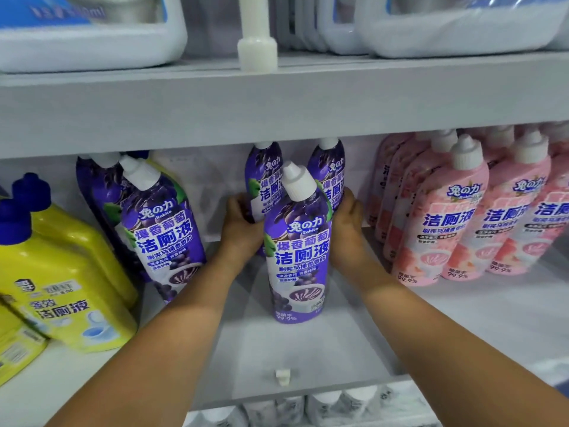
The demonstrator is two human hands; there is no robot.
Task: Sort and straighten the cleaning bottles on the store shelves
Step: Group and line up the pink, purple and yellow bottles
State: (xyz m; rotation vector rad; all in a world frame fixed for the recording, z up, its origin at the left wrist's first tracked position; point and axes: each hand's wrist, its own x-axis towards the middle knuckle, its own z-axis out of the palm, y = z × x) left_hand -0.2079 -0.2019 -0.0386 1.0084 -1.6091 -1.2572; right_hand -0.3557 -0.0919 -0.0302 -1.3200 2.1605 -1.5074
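A purple toilet-cleaner bottle (297, 257) with a white cap stands upright at the middle of the shelf (308, 349). Behind it stand two more purple bottles, one on the left (261, 177) and one on the right (331, 167). My left hand (243, 226) grips the rear left bottle, its fingers curled round the side. My right hand (348, 223) wraps round the rear right bottle. Both forearms reach in past the front bottle on either side. Another purple bottle (163, 235) leans to the left, with more purple ones behind it.
Yellow jugs (61, 272) with blue caps fill the left of the shelf. Pink bottles (446, 223) stand in rows on the right. Big white jugs (92, 41) sit on the shelf above, beside a white post (257, 41). White caps (323, 405) show on the shelf below.
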